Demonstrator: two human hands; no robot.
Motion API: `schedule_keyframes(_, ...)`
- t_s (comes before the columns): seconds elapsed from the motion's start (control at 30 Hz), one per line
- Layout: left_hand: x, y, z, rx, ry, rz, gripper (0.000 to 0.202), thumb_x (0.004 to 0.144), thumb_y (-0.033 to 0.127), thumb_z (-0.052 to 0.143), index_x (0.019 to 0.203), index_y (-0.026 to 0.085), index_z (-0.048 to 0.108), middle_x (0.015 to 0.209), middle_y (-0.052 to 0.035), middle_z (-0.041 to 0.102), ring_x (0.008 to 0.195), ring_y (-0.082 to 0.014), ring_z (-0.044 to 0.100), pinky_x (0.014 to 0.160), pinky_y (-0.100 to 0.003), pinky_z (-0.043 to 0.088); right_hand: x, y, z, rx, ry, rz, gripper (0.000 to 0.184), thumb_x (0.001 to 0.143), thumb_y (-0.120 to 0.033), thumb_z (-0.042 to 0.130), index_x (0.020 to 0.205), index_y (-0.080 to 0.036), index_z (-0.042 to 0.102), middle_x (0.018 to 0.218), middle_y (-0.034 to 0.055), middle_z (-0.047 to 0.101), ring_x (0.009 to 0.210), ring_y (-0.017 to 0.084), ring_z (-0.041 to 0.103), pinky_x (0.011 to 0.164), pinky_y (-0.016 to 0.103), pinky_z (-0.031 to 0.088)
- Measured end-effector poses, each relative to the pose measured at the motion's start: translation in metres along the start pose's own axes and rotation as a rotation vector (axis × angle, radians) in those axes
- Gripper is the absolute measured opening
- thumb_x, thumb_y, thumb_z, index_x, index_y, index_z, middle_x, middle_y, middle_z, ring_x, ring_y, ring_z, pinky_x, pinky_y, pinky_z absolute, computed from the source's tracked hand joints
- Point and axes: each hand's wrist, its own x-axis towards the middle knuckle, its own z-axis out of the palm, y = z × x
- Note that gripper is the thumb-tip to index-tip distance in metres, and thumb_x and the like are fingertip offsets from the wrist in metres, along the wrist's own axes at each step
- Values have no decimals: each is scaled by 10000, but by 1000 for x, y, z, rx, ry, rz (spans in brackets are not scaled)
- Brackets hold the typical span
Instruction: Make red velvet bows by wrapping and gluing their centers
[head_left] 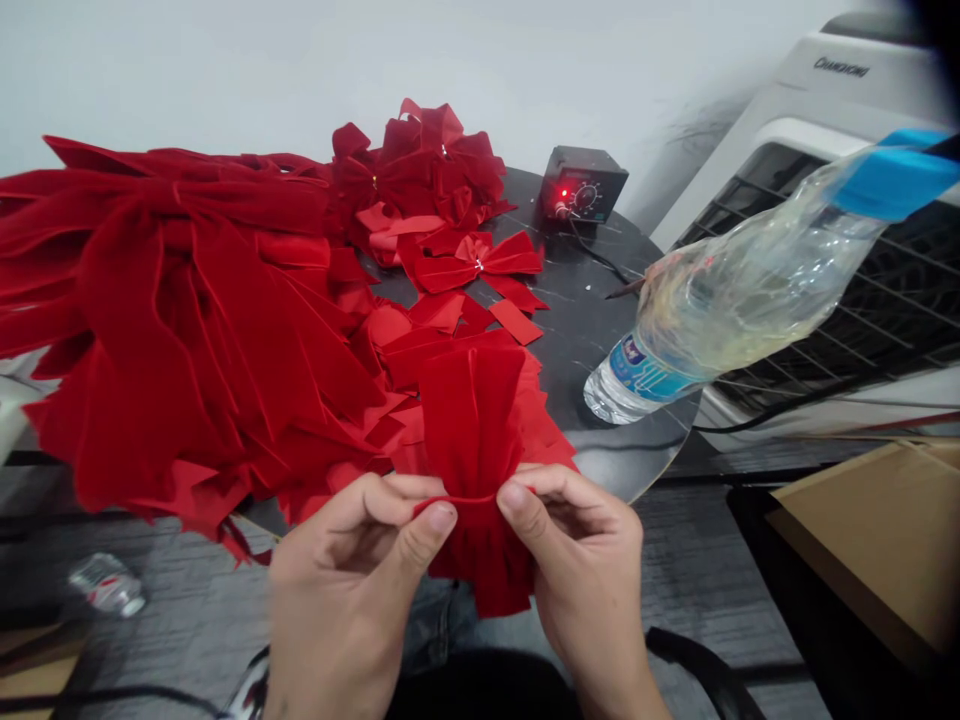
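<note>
Close in front of me I hold a gathered red velvet ribbon bow, upright, with a thin red strip drawn across its narrow middle. My left hand pinches the strip's left end between thumb and forefinger. At the other end, my right hand has its thumb and fingers closed on the strip beside the folds. The lower part of the bow hangs between my hands. Just beyond, loose red ribbon pieces and a finished-looking bow with a shiny wire at its centre lie on the table.
A heap of large red bows covers the left of the dark round table. A black control box with a lit red light stands behind. At the right are a water bottle, a white appliance and a cardboard box.
</note>
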Motion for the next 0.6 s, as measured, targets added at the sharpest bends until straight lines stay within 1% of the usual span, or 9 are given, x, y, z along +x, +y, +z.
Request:
schedule_keyframes(0.07, -3, 3, -2, 29, 12, 26, 268, 810, 244, 974, 736, 225, 717, 902, 35, 791, 823, -113, 758, 786, -138, 616, 0, -2, 1, 2, -3, -14, 113, 887, -302, 922, 820, -254, 846, 733, -16, 773, 652, 106, 679, 622, 169, 578)
schedule_keyframes(0.13, -2, 3, -1, 27, 5, 20, 270, 811, 243, 974, 733, 220, 716, 905, 32, 790, 819, -108, 754, 789, -132, 612, 0, -2, 0, 9, -9, -17, 106, 888, -299, 922, 829, -254, 845, 738, -16, 773, 657, 106, 678, 624, 169, 575)
schedule_keyframes(0.2, 4, 1, 3, -16, -25, -27, 272, 824, 233, 965, 735, 207, 709, 906, 27, 786, 811, -92, 739, 786, -120, 597, 0, 1, -2, 32, -18, -4, 106, 894, -294, 918, 841, -248, 839, 746, -16, 770, 661, 101, 674, 636, 166, 573)
schedule_keyframes(0.27, 11, -3, 9, -83, -68, -83, 277, 821, 219, 965, 747, 194, 700, 854, 24, 763, 767, -76, 706, 736, -103, 573, 0, 5, -4, 55, -19, 11, 118, 904, -289, 911, 842, -238, 825, 741, -20, 754, 654, 90, 659, 638, 157, 563)
schedule_keyframes(0.33, 17, -7, 16, -150, -91, -105, 281, 797, 194, 977, 819, 209, 697, 834, 28, 750, 751, -80, 693, 702, -109, 564, -1, 7, -5, 58, -15, 10, 135, 910, -288, 905, 833, -230, 811, 722, -24, 735, 629, 80, 637, 616, 147, 546)
schedule_keyframes(0.4, 19, -9, 21, -140, -57, -19, 293, 793, 170, 973, 904, 242, 712, 925, 28, 760, 829, -95, 715, 757, -132, 587, -3, 7, -4, 33, -1, -16, 147, 906, -284, 905, 817, -225, 803, 701, -24, 727, 605, 82, 631, 588, 149, 538)
schedule_keyframes(0.5, 14, -6, 22, 75, 31, 201, 157, 850, 184, 926, 878, 262, 792, 1086, 6, 759, 1053, -132, 733, 942, -162, 593, -4, 1, 2, -38, 42, -103, 149, 898, -252, 897, 792, -222, 796, 686, -20, 722, 601, 99, 649, 575, 164, 549)
schedule_keyframes(0.53, 10, -4, 21, 147, 40, 220, 109, 869, 201, 910, 870, 270, 825, 1085, -2, 776, 1066, -145, 743, 961, -171, 598, -4, -1, 4, -59, 56, -135, 146, 897, -240, 892, 789, -224, 796, 687, -21, 720, 606, 102, 655, 579, 169, 555)
schedule_keyframes(0.6, 3, 0, 20, 190, 24, 161, 77, 873, 251, 910, 921, 299, 874, 1029, -13, 834, 1001, -178, 792, 932, -216, 645, -3, -4, 6, -96, 71, -183, 130, 902, -221, 883, 801, -233, 802, 697, -26, 719, 613, 102, 658, 584, 173, 558)
